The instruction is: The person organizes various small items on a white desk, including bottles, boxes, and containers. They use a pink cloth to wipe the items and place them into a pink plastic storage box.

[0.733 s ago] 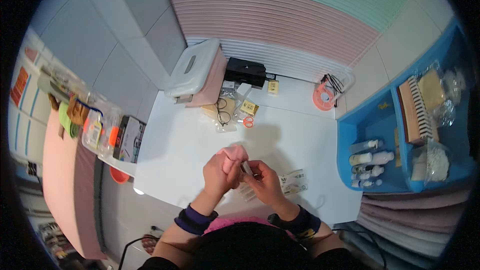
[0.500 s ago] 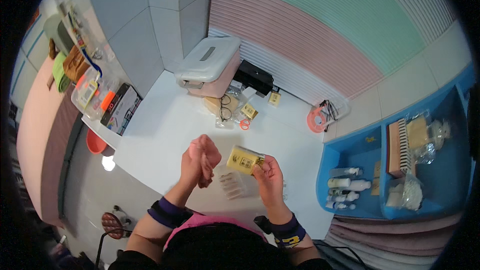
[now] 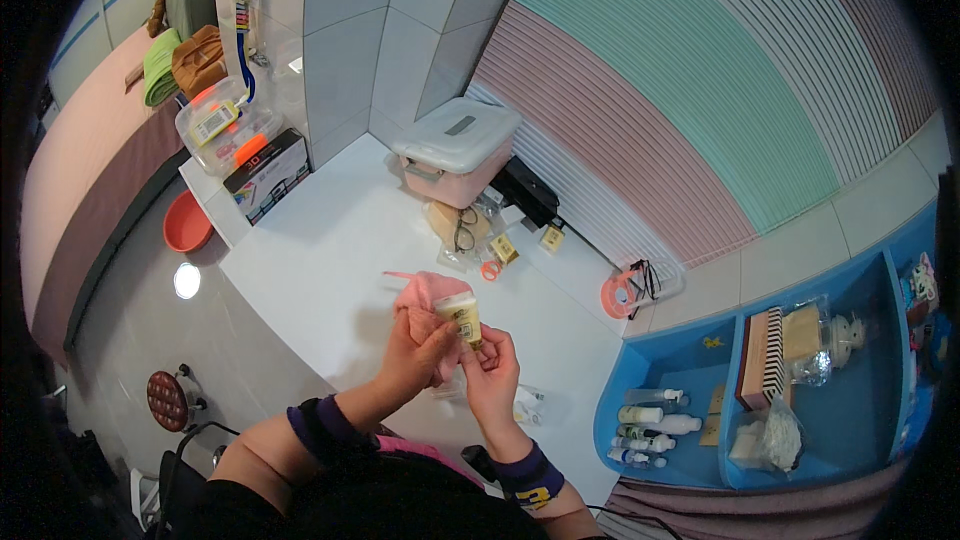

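Over the white table, my two hands meet. A crumpled pink cloth (image 3: 425, 292) is bunched in my left hand (image 3: 408, 360), its folds pressed against the left side of a small pale-yellow box (image 3: 461, 318). My right hand (image 3: 490, 372) pinches that box from its lower right, fingers curled behind it. My left thumb also lies along the box's lower edge. Clear plastic packaging (image 3: 528, 404) lies on the table beside my right wrist. More of the tabletop is hidden under my hands.
Beyond my hands lie scissors with orange handles (image 3: 490, 271), eyeglasses (image 3: 466, 232), a gold box (image 3: 503, 249) and a lidded pink bin (image 3: 455, 155). A blue shelf (image 3: 640, 340) with several bottles stands at right. A coral basin (image 3: 188, 221) sits on the floor at left.
My hands, apart before, have come together. The cloth now touches the box, which has been turned more upright. The whole view has shifted and tilted.
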Tool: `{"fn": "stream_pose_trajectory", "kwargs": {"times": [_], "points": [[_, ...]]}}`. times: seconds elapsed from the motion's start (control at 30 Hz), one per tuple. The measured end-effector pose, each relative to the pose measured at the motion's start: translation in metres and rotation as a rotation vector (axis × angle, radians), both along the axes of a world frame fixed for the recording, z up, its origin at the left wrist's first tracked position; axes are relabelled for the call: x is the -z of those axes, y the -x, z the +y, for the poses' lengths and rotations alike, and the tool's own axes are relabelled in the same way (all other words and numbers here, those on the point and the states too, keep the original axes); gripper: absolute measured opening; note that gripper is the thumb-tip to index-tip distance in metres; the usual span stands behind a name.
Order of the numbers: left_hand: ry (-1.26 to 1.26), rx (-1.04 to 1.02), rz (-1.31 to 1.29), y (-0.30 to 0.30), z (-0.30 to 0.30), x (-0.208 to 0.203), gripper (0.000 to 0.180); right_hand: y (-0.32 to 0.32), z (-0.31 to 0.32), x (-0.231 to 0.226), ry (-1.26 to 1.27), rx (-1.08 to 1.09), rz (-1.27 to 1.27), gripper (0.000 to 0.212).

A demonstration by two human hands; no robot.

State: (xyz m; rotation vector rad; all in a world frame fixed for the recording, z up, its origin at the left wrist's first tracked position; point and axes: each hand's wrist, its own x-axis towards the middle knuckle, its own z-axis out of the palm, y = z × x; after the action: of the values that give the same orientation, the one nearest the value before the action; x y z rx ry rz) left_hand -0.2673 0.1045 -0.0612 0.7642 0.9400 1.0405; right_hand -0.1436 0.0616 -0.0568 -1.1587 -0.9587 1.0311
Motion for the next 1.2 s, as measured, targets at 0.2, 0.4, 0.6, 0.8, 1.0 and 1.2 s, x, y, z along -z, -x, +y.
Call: {"fn": "stream_pose_trajectory", "kwargs": {"times": [0.2, 0.4, 0.6, 0.8, 1.0, 1.2], "points": [[-0.112, 0.126, 0.022, -0.011, -0.043, 0.016, 0.041, -0.011, -0.018, -0.002, 0.082, -0.02, 0.25, 0.023], [-0.001, 0.353, -0.2, -0.007, -0.044, -0.011, 0.045, -0.037, -0.052, 0.004, 0.188, -0.263, 0.427, 0.018], [-0.08, 0.357, -0.124, -0.026, -0.052, -0.022, 0.028, -0.048, -0.063, 0.015, -0.001, -0.046, -0.253, 0.021], [-0.225, 0.254, -0.099, -0.045, -0.05, -0.041, 0.023, -0.06, -0.065, 0.001, 0.004, 0.099, -0.177, 0.041], [-0.27, 0.336, 0.086, -0.036, -0.022, -0.028, 0.017, -0.055, -0.051, 0.009, 0.046, 0.107, -0.15, 0.042], [-0.319, 0.377, 0.29, -0.007, -0.001, 0.005, 0.016, -0.051, -0.02, 0.018, 0.172, -0.015, -0.185, 0.036]]}}
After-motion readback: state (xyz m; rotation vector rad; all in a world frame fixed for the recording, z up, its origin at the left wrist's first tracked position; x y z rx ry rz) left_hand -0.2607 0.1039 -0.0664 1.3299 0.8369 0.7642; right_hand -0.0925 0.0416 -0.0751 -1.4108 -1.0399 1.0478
